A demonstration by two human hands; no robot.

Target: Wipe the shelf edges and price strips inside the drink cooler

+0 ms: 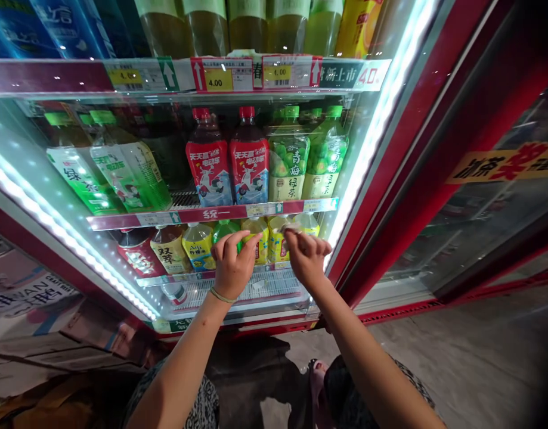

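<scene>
Both of my hands are raised in front of a lit drinks fridge, before the lower bottle row. My left hand [234, 265] has curled fingers, with thumb and forefinger near each other and nothing visible between them; a thin band circles the wrist. To its right, apart from it, my right hand [307, 256] is closed in a pinch on a small pale thing [291, 228], too blurred to name. Behind the hands are a yellow-labelled bottle [279, 241] and a green-capped bottle [224, 229]. Neither hand visibly grips a bottle.
Red-labelled bottles [249, 161] and green tea bottles [130, 173] stand on the middle shelf [211, 213]. A price rail [148, 76] crosses above. The red door frame [417, 149] is at right, printed boxes [32, 298] at left, and a pink shoe [317, 387] below.
</scene>
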